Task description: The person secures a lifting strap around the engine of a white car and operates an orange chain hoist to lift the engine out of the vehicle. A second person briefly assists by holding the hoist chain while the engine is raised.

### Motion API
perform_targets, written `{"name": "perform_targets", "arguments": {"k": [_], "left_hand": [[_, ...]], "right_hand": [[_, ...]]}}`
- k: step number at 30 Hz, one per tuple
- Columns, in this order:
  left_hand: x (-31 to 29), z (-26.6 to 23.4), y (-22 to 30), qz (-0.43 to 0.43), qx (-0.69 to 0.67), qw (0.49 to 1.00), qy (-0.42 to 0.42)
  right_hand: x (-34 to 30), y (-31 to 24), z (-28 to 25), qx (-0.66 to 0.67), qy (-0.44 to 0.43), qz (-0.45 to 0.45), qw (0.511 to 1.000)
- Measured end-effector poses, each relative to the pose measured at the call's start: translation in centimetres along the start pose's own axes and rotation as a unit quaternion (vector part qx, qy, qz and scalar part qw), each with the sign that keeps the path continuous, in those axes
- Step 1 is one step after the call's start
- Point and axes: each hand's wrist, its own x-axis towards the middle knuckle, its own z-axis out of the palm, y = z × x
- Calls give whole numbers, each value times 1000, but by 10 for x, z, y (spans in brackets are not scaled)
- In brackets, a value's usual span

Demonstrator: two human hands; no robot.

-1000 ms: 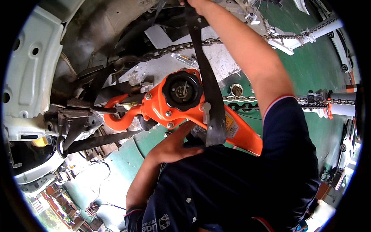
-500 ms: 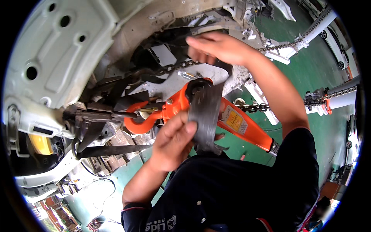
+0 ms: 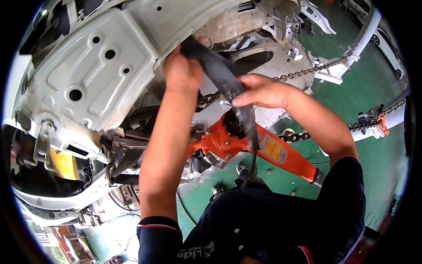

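Black and flat, the strap [image 3: 217,72] is the centre of attention, slanting from beside the pale body panel [image 3: 99,70] down across the front of the orange lever hoist [image 3: 224,141]! Up top, the left hand [image 3: 182,70] has its fingers curled in around the strap's upper end; motion blur hides just how tight that hold is. Lower down, the right hand [image 3: 261,92] pinches the same strap, thumb flat on the near face, fingers tucked behind, very little gap there.

Below that second hold, the tail drops past the hoist's black knob [image 3: 232,124] in a smear, and whether it touches the orange casing, I can't tell. Nobody has a hand on the hoist itself; its long handle [image 3: 285,152] points off to the lower right, over the green floor [image 3: 281,185], with a chain [image 3: 295,137] just behind.

So the step in hand looks like two-handed strap handling, a length controlled between both holds. What does the next move call for? In my judgement, a firm left hold, a right hand free to slide or regrip, and that loose tail kept clear of the knob.
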Motion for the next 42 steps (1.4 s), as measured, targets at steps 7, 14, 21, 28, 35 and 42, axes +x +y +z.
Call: {"name": "perform_targets", "arguments": {"k": [7,14,21,28,35,42], "left_hand": [[71,-70,20,-7,179,977,117],[32,-57,20,-283,266,913,-129],[30,-83,-11,-255,342,904,-34],[54,-141,-15,-139,351,923,69],[65,-160,-37,-127,519,823,190],[28,-130,-20,-1,632,770,93]], "right_hand": [[26,-16,-69,101,-26,-16,994],[147,-5,-88,174,174,-291,925],[228,33,-92,47,272,-116,954],[191,89,-69,-83,17,1,996],[198,110,-62,-348,103,-23,931],[244,145,-78,-160,170,4,972]]}}
